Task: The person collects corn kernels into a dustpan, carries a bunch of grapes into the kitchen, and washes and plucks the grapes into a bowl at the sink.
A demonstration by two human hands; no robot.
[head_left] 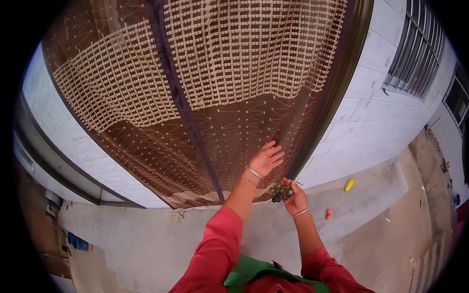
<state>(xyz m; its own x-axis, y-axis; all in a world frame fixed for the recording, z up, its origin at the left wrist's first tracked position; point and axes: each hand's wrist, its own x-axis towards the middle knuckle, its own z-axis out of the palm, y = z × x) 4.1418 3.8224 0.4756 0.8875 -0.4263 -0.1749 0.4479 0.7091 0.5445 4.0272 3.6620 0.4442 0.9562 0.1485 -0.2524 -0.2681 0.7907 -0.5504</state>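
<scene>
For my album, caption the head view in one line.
Left hand open before a brown curtain, right hand holding grapes, yellow fruit on the ledge.

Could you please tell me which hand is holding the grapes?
The right hand holds the grapes; the left hand, open before the curtain, holds nothing.
</scene>
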